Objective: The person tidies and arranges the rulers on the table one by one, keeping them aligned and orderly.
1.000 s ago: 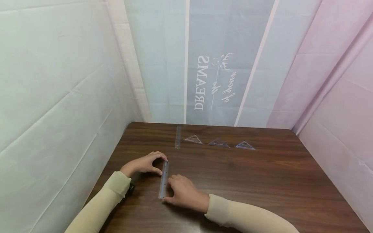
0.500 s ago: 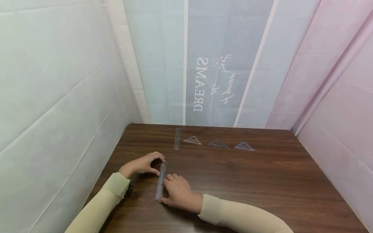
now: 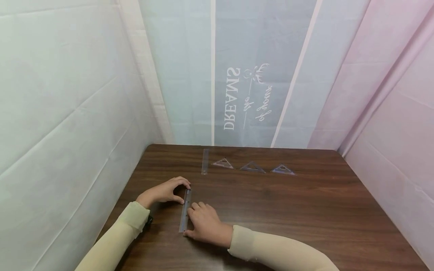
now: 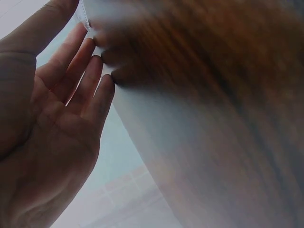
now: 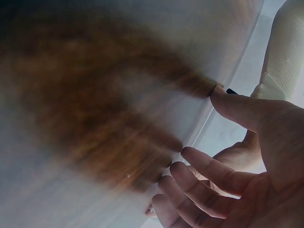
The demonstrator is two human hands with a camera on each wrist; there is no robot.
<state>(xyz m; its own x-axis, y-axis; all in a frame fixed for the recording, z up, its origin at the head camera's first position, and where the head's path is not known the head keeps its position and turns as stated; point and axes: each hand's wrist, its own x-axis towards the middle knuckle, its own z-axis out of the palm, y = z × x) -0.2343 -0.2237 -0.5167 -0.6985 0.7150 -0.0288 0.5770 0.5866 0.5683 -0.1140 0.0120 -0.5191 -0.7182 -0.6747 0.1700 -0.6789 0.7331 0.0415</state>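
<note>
Head view: clear ruler (image 3: 184, 210) flat on the near-left part of the dark wooden table (image 3: 305, 210), left hand (image 3: 164, 192) arched at its far end with fingertips and thumb pinching it, right hand (image 3: 203, 224) alongside its near half, fingers straight on it and thumb at the near end; second ruler (image 3: 204, 161) and three set squares (image 3: 252, 166) well apart by the far edge. Left wrist view: fingertips (image 4: 97, 52) close together, touching the ruler's edge (image 4: 85, 16). Right wrist view: fingers (image 5: 199, 166) slightly spread, thumb tip against the blurred table; ruler not discernible.
</note>
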